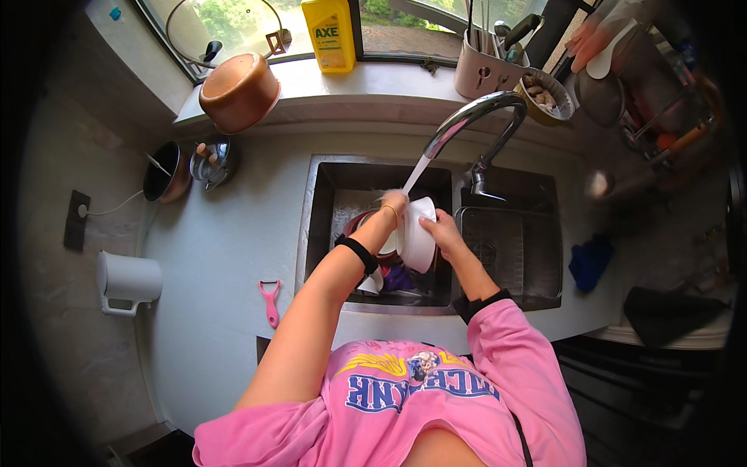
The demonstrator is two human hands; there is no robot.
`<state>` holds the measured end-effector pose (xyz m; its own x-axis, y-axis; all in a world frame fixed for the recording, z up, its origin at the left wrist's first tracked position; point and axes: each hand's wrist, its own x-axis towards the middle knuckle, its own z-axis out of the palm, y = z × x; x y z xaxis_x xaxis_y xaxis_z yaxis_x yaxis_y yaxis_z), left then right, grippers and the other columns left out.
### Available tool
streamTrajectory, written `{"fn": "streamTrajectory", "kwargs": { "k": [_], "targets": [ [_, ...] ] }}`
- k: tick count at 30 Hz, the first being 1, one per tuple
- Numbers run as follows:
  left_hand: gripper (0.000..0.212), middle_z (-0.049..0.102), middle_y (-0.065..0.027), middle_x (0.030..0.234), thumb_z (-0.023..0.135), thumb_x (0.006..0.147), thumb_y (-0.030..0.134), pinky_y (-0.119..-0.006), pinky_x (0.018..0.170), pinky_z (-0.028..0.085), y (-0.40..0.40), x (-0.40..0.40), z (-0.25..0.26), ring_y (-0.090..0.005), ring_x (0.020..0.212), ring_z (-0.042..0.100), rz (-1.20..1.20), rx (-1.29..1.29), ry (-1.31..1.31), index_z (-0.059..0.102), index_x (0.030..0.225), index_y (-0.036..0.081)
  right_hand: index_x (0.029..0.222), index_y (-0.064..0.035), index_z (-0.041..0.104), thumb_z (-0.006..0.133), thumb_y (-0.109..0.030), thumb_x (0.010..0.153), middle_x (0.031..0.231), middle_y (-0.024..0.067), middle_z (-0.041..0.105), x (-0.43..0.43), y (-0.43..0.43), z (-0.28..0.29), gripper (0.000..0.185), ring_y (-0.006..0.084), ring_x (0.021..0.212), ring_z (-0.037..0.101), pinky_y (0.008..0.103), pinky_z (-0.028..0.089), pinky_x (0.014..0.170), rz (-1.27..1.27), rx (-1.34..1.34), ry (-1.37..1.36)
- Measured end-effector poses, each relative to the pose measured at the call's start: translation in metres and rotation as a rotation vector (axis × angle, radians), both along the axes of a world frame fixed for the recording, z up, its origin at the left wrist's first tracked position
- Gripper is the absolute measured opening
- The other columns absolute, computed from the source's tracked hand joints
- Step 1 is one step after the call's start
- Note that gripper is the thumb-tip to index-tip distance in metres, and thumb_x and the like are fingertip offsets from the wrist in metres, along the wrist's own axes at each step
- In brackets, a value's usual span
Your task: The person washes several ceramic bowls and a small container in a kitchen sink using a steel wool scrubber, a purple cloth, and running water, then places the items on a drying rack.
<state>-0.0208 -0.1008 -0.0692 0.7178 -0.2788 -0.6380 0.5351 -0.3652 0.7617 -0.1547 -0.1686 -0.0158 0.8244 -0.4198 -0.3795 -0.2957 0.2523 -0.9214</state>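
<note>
Water runs from a curved chrome faucet (475,111) onto my left hand (395,202), which is blurred at the inner side of a white bowl (419,245). Whether its fingers hold anything there, I cannot make out. My right hand (444,233) grips the bowl by its right side, thumb on the outer wall, and the bowl is tipped toward the left. Under my hands, the left basin of a steel double sink (321,233) contains a reddish pot or bowl (353,225), a purple item (398,278) and a small white piece of dishware (371,283).
A pink peeler (270,303) lies left of the sink, with a white electric kettle (128,283) beyond. Along the sill are an upturned copper-coloured pot (239,90), a yellow detergent bottle (330,35) and a utensil holder (484,73). A wire rack (496,251) sits in the right basin.
</note>
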Motion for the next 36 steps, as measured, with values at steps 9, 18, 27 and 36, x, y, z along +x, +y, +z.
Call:
{"fn": "streamTrajectory", "kwargs": {
  "k": [9, 18, 27, 36],
  "targets": [
    [0.02, 0.046, -0.0016, 0.053, 0.056, 0.075, 0.022, -0.032, 0.044, 0.034, 0.047, 0.022, 0.023, -0.016, 0.048, 0.043, 0.056, -0.021, -0.058, 0.057, 0.064, 0.006, 0.096, 0.0057, 0.053, 0.047, -0.009, 0.085, 0.091, 0.0151, 0.059, 0.071, -0.012, 0.004, 0.019, 0.028, 0.08, 0.06, 0.0423, 0.051, 0.07, -0.249, 0.565, -0.008],
    [0.034, 0.049, -0.0135, 0.111, 0.053, 0.081, 0.025, -0.059, 0.086, 0.033, 0.131, 0.012, 0.034, -0.0312, 0.103, 0.046, 0.186, -0.165, 0.242, 0.046, 0.11, 0.009, 0.101, 0.0027, 0.05, 0.042, -0.008, 0.087, 0.095, 0.0154, 0.056, 0.116, 0.031, -0.023, 0.02, 0.0293, 0.084, 0.058, 0.0481, 0.049, 0.072, -0.483, 0.767, -0.011],
    [0.042, 0.044, -0.0215, 0.117, 0.043, 0.086, 0.021, -0.046, 0.095, 0.037, 0.192, -0.01, 0.011, -0.0351, 0.108, 0.045, 0.719, -0.926, 0.732, 0.036, 0.115, -0.009, 0.108, -0.0009, 0.048, 0.042, -0.01, 0.089, 0.104, 0.0118, 0.054, 0.067, 0.069, -0.01, 0.022, 0.025, 0.097, 0.053, 0.0438, 0.044, 0.086, -0.518, 0.975, 0.081],
    [0.048, 0.051, -0.0199, 0.114, 0.041, 0.089, 0.032, -0.043, 0.095, 0.038, 0.22, -0.019, 0.06, -0.0301, 0.106, 0.05, 0.575, -1.113, 0.716, 0.041, 0.115, -0.008, 0.115, -0.0003, 0.047, 0.042, -0.021, 0.09, 0.115, 0.0105, 0.053, 0.029, 0.061, -0.015, 0.033, 0.0228, 0.103, 0.052, 0.0375, 0.04, 0.092, 0.051, 1.141, -0.177]
  ]
}}
